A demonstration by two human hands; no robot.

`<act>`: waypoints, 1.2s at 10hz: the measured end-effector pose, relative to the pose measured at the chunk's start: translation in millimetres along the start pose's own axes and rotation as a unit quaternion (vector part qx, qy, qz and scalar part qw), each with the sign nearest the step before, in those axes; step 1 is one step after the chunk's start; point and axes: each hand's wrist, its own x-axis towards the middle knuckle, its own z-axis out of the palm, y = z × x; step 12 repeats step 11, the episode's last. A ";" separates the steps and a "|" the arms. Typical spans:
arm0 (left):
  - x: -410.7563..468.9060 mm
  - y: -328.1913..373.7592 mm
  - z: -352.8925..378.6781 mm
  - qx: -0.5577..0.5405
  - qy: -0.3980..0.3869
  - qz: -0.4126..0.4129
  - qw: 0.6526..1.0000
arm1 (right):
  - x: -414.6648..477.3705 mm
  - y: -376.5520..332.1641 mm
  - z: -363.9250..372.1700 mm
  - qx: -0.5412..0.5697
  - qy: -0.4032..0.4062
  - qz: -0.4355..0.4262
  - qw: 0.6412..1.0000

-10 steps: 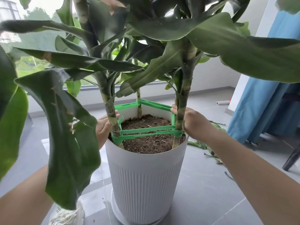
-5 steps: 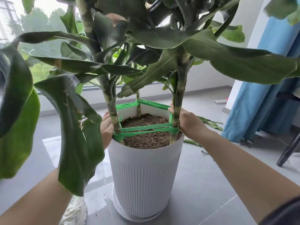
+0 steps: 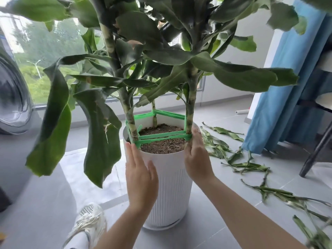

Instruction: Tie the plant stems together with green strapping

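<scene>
The grey tiled floor [image 3: 45, 203] carries everything here: my white ribbed pot [image 3: 170, 186] stands on it in front of a wide window [image 3: 36, 69] with trees beyond. A blue curtain [image 3: 280, 105] hangs on my right, with a dark chair leg [image 3: 316, 150] just beside it, and torn strips of leaf [image 3: 251, 164] lie scattered over the tiles between the pot and the curtain. Part of a round grey appliance [image 3: 12, 97] shows at the left edge, and my white shoe [image 3: 89, 221] sits near the base of the pot.

The plant stems [image 3: 130, 115] rise from the soil [image 3: 161, 141], and the green strapping [image 3: 161, 134] runs around them just above the rim, wrapped at two heights.

Half a second ago my hands were up at the stems, behind the strapping. Now both have come down and lie flat against the outside of the pot: my left hand [image 3: 140, 171] open with fingers straight, its tips touching the rim beside the left stem, my right hand [image 3: 197, 159] open too, pressed to the right wall below the right stem. Neither grips anything. My view has pulled back as well, so more floor and leaf litter shows.
</scene>
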 end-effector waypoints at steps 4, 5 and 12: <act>42.8 26.7 -9.0 0.254 -0.154 0.169 0.940 | -12.2 -27.9 -10.5 -0.279 -0.012 -0.180 0.943; 44.7 17.3 -7.2 0.285 -0.164 0.183 0.927 | -5.9 -21.8 -3.0 -0.313 -0.047 -0.177 0.932; 20.2 3.4 -15.8 0.273 -0.065 0.150 0.948 | -15.0 -13.9 -11.1 -0.267 -0.059 -0.206 0.940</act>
